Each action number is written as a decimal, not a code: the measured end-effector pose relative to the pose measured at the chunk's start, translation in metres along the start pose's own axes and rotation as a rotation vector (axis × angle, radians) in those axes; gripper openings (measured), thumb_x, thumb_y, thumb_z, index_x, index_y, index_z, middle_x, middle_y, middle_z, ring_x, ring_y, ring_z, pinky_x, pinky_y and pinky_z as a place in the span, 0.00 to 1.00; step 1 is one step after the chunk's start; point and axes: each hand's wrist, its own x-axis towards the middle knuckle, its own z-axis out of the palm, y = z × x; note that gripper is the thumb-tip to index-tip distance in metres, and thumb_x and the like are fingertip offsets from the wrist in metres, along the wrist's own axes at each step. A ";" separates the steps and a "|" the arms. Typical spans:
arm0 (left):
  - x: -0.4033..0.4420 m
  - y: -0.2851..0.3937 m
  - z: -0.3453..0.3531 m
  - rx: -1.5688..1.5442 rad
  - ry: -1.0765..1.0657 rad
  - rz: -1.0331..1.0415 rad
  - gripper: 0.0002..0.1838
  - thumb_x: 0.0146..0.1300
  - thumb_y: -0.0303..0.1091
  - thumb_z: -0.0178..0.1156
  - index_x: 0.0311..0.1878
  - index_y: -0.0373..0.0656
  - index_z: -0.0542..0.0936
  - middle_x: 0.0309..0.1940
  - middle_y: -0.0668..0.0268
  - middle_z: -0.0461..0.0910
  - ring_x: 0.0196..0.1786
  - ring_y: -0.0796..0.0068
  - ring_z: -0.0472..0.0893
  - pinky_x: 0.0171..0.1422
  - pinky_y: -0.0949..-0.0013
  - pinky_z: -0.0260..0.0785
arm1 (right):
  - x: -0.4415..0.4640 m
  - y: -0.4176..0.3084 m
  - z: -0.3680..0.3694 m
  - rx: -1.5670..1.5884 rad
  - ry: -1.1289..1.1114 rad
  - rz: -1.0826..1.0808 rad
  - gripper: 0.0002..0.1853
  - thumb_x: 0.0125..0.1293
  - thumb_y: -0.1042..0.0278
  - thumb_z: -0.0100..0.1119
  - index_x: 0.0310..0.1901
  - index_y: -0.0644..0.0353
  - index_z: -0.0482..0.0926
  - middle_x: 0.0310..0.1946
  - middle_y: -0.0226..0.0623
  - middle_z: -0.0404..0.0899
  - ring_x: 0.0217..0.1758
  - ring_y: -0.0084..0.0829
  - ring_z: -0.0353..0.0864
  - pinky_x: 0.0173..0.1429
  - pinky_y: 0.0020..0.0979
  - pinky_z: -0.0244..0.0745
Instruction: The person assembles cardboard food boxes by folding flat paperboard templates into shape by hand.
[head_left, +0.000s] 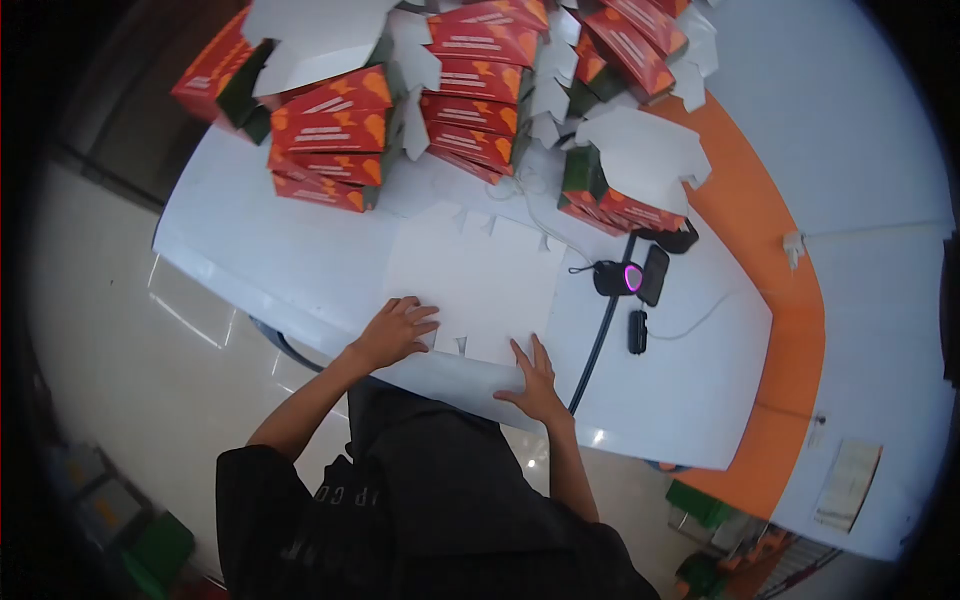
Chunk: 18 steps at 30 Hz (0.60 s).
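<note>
A flat white die-cut carton blank (480, 285) lies plain side up on the white table, with notches cut in its far and near edges. My left hand (398, 332) rests on its near left corner, fingers spread. At the near right corner is my right hand (533, 383), its fingers apart and fingertips at the blank's edge. Neither hand grips anything. Whether the blank is one sheet or several stacked ones, I cannot tell.
Stacks of red folded cartons (475, 90) stand along the table's far side, with more cartons (330, 145) at left and an open one (640, 165) at right. A black speaker (612, 278), a phone (653, 275), a small black device (638, 332) and cables lie right of the blank.
</note>
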 end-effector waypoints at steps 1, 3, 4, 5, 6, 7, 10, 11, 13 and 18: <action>0.005 -0.010 0.002 -0.031 -0.001 0.020 0.17 0.60 0.39 0.72 0.52 0.47 0.85 0.57 0.63 0.81 0.61 0.58 0.78 0.65 0.53 0.71 | 0.005 0.002 0.006 -0.040 0.020 0.034 0.40 0.59 0.67 0.77 0.74 0.49 0.71 0.77 0.47 0.65 0.78 0.54 0.63 0.78 0.51 0.63; 0.005 -0.025 0.011 -0.099 -0.010 0.041 0.10 0.63 0.38 0.71 0.42 0.43 0.85 0.44 0.63 0.85 0.50 0.60 0.84 0.56 0.55 0.76 | 0.015 0.028 0.021 -0.026 0.005 0.055 0.41 0.58 0.64 0.77 0.75 0.48 0.71 0.79 0.47 0.60 0.79 0.56 0.60 0.79 0.54 0.59; 0.007 -0.026 0.012 -0.159 0.034 0.009 0.08 0.64 0.35 0.70 0.40 0.42 0.85 0.41 0.62 0.84 0.45 0.59 0.84 0.53 0.57 0.76 | 0.018 0.058 0.029 0.031 -0.022 0.047 0.42 0.57 0.63 0.78 0.75 0.47 0.70 0.81 0.47 0.56 0.80 0.56 0.58 0.79 0.56 0.58; 0.012 -0.026 0.006 -0.215 0.076 -0.024 0.06 0.65 0.33 0.68 0.39 0.41 0.84 0.37 0.61 0.84 0.41 0.58 0.84 0.49 0.58 0.77 | 0.019 0.075 0.032 0.091 -0.045 0.036 0.43 0.57 0.61 0.78 0.75 0.46 0.70 0.82 0.47 0.53 0.81 0.57 0.56 0.79 0.57 0.57; 0.019 -0.025 -0.001 -0.265 0.122 -0.062 0.05 0.66 0.30 0.67 0.37 0.39 0.83 0.33 0.61 0.84 0.36 0.57 0.84 0.45 0.59 0.77 | 0.020 0.068 0.022 0.001 -0.092 0.063 0.42 0.58 0.62 0.77 0.75 0.45 0.71 0.81 0.48 0.54 0.80 0.58 0.56 0.81 0.58 0.55; 0.025 -0.025 -0.010 -0.297 0.144 -0.065 0.05 0.66 0.29 0.67 0.37 0.39 0.83 0.33 0.60 0.84 0.36 0.57 0.84 0.44 0.59 0.77 | 0.021 0.045 0.009 -0.056 -0.049 0.050 0.40 0.58 0.64 0.77 0.74 0.46 0.72 0.80 0.47 0.57 0.80 0.59 0.57 0.81 0.57 0.54; 0.043 -0.017 -0.048 -0.411 0.165 -0.113 0.04 0.66 0.27 0.67 0.35 0.39 0.83 0.34 0.60 0.83 0.36 0.58 0.84 0.45 0.59 0.77 | 0.034 -0.022 -0.008 -0.126 0.034 -0.031 0.35 0.62 0.69 0.73 0.73 0.49 0.73 0.77 0.43 0.67 0.79 0.56 0.61 0.83 0.55 0.50; 0.049 -0.021 -0.058 -0.383 0.170 -0.042 0.05 0.65 0.28 0.68 0.34 0.39 0.82 0.33 0.61 0.83 0.36 0.58 0.83 0.45 0.59 0.76 | 0.040 -0.030 -0.003 -0.090 0.032 -0.075 0.33 0.64 0.69 0.71 0.72 0.50 0.74 0.76 0.41 0.69 0.80 0.52 0.62 0.84 0.55 0.48; 0.059 -0.027 -0.066 -0.360 0.170 0.078 0.08 0.64 0.30 0.70 0.33 0.40 0.81 0.31 0.62 0.83 0.36 0.58 0.83 0.45 0.59 0.76 | 0.049 -0.023 0.014 -0.045 -0.030 -0.157 0.32 0.65 0.68 0.70 0.71 0.51 0.75 0.75 0.40 0.70 0.80 0.47 0.64 0.85 0.55 0.47; 0.039 -0.014 -0.066 -0.166 0.778 -0.144 0.23 0.56 0.29 0.76 0.52 0.41 0.77 0.53 0.54 0.77 0.61 0.50 0.73 0.66 0.47 0.65 | 0.060 -0.040 0.005 0.502 0.170 0.274 0.10 0.74 0.65 0.66 0.47 0.63 0.87 0.38 0.36 0.89 0.37 0.21 0.82 0.39 0.27 0.76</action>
